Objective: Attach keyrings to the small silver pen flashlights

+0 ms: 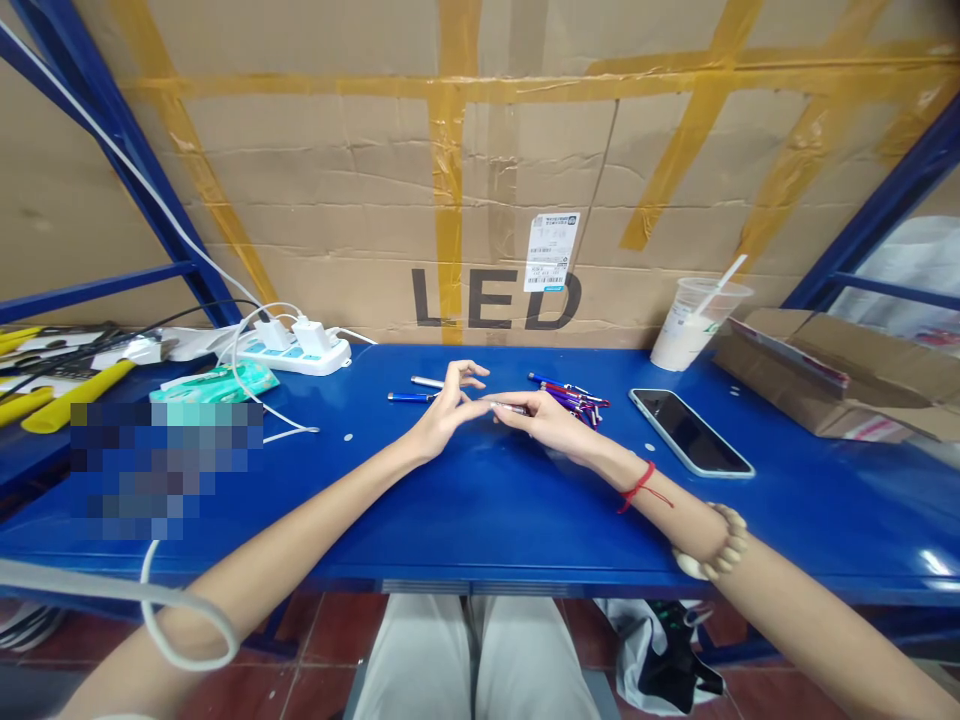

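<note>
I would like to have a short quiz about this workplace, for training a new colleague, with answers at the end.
1. What does the right hand hold, close to the left hand's thumb?
2. True or false: the phone lies to the right of the pen pile.
3. Which thing stands beside the open carton?
A) power strip
B) cup
C) tissue pack

Key:
1. A slim, pen-like item.
2. True.
3. B.
</note>
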Motion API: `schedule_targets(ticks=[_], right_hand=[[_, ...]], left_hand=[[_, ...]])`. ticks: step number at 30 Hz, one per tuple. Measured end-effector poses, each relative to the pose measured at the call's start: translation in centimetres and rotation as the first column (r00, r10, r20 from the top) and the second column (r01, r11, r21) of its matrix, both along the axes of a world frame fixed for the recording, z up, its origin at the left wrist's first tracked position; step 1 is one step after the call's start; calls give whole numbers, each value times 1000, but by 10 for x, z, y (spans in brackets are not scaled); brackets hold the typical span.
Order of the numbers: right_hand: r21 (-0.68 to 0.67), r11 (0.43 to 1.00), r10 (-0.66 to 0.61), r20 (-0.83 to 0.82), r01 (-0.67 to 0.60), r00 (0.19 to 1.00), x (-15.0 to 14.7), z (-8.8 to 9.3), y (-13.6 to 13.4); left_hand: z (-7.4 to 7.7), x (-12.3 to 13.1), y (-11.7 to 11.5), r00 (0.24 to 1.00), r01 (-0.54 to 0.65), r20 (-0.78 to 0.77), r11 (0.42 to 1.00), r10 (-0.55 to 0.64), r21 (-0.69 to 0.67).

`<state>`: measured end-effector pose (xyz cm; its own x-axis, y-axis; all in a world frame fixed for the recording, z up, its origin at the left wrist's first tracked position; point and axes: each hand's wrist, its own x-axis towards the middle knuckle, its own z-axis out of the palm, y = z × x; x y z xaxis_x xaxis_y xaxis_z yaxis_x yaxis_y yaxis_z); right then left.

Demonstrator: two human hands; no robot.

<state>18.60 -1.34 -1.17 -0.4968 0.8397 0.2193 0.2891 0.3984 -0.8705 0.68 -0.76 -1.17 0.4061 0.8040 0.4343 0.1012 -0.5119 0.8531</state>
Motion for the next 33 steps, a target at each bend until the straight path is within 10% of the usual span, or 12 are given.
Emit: schedule_targets(ticks=[7,33], right_hand=[[341,932,-168,99,125,981,-3,-3,3],[257,934,-258,9,247,966,-3,-2,-2]], left_hand=[[-13,17,3,993,-1,109,941,40,-339],[-6,12,1,972,87,236,919,7,-383]])
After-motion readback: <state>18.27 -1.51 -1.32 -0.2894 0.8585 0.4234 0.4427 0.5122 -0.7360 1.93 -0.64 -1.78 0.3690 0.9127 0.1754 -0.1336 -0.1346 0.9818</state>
